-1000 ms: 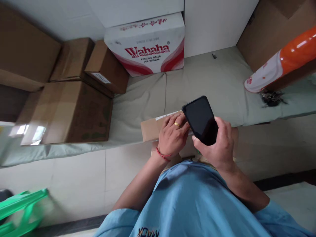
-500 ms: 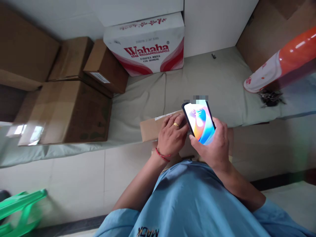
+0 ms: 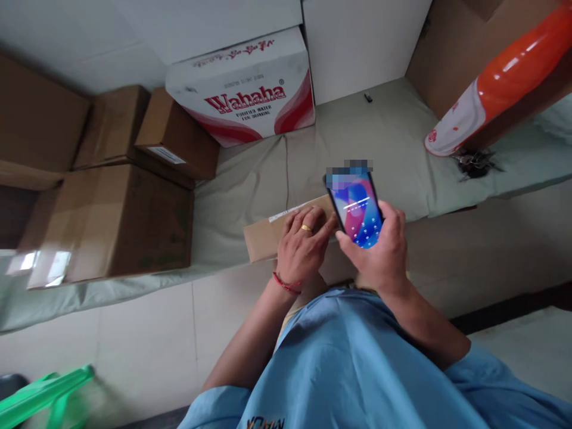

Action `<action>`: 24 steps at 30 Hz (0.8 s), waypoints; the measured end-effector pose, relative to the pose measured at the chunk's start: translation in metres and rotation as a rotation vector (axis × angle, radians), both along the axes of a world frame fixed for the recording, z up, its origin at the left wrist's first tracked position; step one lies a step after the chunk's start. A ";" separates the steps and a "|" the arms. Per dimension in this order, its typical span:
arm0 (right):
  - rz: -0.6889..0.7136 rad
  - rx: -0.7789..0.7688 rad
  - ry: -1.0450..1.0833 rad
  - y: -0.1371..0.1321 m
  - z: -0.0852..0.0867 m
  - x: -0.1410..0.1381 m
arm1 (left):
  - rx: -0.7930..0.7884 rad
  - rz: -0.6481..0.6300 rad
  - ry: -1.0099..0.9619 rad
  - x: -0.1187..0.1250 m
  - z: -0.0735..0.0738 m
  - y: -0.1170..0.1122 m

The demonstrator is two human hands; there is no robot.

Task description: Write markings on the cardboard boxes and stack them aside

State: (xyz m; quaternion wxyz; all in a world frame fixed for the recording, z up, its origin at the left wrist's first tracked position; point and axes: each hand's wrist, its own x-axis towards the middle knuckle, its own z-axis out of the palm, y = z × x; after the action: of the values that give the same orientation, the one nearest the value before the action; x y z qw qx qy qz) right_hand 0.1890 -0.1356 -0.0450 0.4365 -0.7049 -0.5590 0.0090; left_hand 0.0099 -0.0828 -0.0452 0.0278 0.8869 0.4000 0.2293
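Observation:
In my right hand (image 3: 386,250) is a smartphone (image 3: 357,205), gripped along its sides and lower end with the thumb at the lower left. Its lit screen shows a lock screen keypad, and its top part is pixelated. My left hand (image 3: 301,244), with a gold ring and a red cord bracelet, is closed over a small cardboard box (image 3: 261,238). Its fingers bend across the upper face, and the thumb is hidden. A white label runs along the box's far edge. The phone's lower left overlaps the box's right end from this viewpoint.
A pale green sheet (image 3: 366,137) covers the bench in front. Brown cartons (image 3: 154,226) are stacked left, beside a white and red Wahaba-style water carton (image 3: 250,113). An orange and white bottle-shaped object (image 3: 496,89) and keys (image 3: 476,164) lie right. A green plastic stool (image 3: 58,390) stands lower left.
The phone screen has switched from a bright clock wallpaper to a darker keypad. The view has shifted slightly. Both hands keep their places on the box and phone.

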 end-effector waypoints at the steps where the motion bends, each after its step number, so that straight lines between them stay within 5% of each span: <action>1: -0.037 -0.006 -0.003 0.003 -0.005 0.013 | 0.011 -0.003 0.002 0.000 0.000 0.000; 7: -0.337 -0.371 -0.021 0.032 -0.029 0.112 | -0.003 -0.041 -0.031 -0.002 -0.004 0.002; 12: -0.368 -0.662 -0.082 0.044 -0.037 0.157 | -0.027 -0.019 -0.052 -0.005 -0.004 0.001; 20: -0.365 -0.612 -0.226 0.061 -0.074 0.190 | -0.181 -0.038 0.047 -0.007 0.022 0.004; 24: -0.272 -0.399 -0.220 0.062 -0.083 0.186 | -0.188 0.023 0.177 -0.002 0.039 0.002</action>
State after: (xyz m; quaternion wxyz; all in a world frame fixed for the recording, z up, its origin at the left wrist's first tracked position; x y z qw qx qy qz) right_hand 0.3750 -0.0733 -0.1278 0.2226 -0.8425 -0.4903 -0.0166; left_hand 0.0077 -0.0805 -0.0058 0.0727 0.8925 0.4309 0.1119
